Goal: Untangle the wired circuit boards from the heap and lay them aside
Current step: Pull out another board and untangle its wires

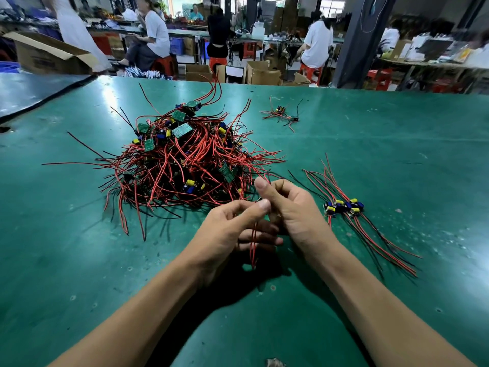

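Heap (180,160): sitting mid-bench (397,144), boards and wires knotted together.
Left hand (232,229): fingers pinching a red wire (253,245), letting it hang free of the tangle.
Right hand (291,207): fingers curling round its upper end.
Finished row (344,206): lying just right, wires combed parallel, probably for tidiness.

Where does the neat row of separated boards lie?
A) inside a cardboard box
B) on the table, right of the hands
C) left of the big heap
B: the separated boards lie right of the right hand, apart from the heap; it and the left hand grip red wires.
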Motion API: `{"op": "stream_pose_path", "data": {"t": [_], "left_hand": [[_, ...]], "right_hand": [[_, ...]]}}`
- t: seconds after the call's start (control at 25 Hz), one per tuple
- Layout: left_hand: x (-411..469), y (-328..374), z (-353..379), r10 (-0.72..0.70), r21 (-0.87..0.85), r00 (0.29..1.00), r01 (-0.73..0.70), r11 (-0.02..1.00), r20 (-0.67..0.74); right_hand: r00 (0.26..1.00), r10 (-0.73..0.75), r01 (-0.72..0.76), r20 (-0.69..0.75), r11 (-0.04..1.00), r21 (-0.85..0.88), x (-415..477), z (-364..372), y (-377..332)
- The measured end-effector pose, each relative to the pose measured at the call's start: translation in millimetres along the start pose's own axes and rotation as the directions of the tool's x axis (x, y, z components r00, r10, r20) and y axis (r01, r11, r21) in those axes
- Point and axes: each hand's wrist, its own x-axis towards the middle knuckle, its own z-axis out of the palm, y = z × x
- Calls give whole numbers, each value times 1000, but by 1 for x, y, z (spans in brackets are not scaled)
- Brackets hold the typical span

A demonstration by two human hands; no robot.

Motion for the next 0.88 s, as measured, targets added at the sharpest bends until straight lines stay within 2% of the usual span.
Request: {"op": "stream_pose_path", "data": {"t": [0.12,0.2,0.28,0.36,0.48,0.52,0.64,0.76,0.88], "left_hand": [[-2,3,3,-47,-85,998,51,995,52],[-5,8,3,-124,-119,984,139,983,125],[-7,10,0,-197,-128,952,231,965,234],[-8,11,-3,-216,-114,927,261,959,306],[-7,10,-7,-208,-12,941,219,976,267],[-6,9,-9,-205,27,950,204,978,234],[-5,5,-10,-175,129,971,155,979,164],[-2,-4,-5,-92,127,991,80,989,94],[3,-5,-6,-55,67,998,56,996,-11]], "right_hand": [[977,161,-184,143,969,165,-5,3,-2],[945,223,-285,241,921,265,-6,1,-5],[949,198,-264,246,925,274,-6,-2,-9],[960,157,-223,230,930,294,-4,-3,-9],[987,103,-140,123,926,352,0,-3,-4],[996,70,-86,61,940,331,2,-3,-2],[998,-36,43,-61,992,123,6,-6,2],[997,-41,41,-66,999,3,10,-11,3],[990,-108,90,-88,977,-193,12,-14,4]]}}
